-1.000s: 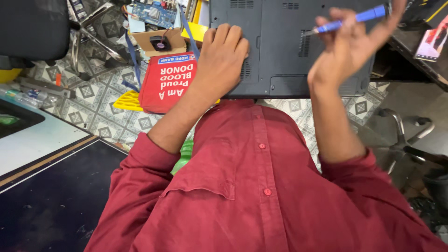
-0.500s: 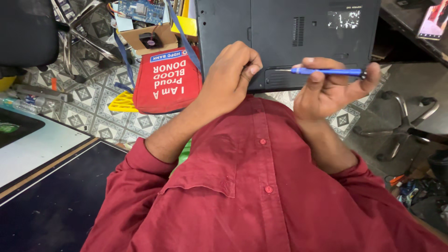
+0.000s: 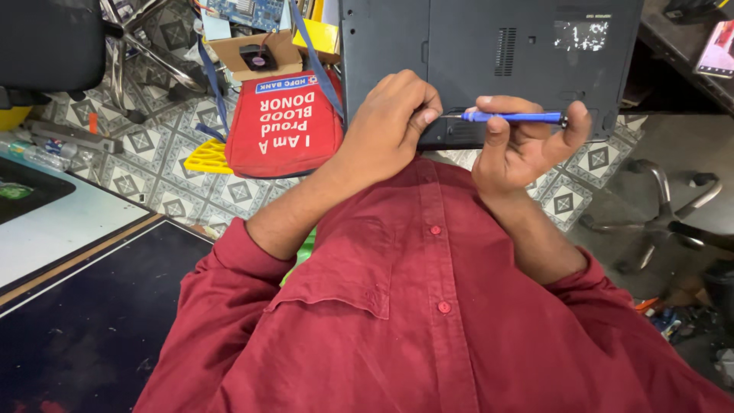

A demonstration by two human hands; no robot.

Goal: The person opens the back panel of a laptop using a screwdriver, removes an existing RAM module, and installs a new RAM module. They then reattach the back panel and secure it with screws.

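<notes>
A dark grey laptop (image 3: 489,53) lies upside down on my lap, its underside with a vent slot facing up. My left hand (image 3: 390,122) rests curled on the laptop's near edge, fingertips pinched close to the screwdriver's tip. My right hand (image 3: 527,145) holds a blue screwdriver (image 3: 514,117) lying level, its metal tip pointing left toward the left hand's fingers, just over the laptop's near edge. Both arms wear a red buttoned shirt (image 3: 428,306).
A red bag (image 3: 283,126) with a blue strap lies on the patterned tile floor (image 3: 160,164). A cardboard box (image 3: 256,53) with a small fan sits behind it. A chair base (image 3: 657,222) stands at right, a dark desk (image 3: 69,306) at left.
The right hand came down from a raised pose and turned the screwdriver level, tip toward the left hand. The left hand curled and pulled back to the laptop's near edge.
</notes>
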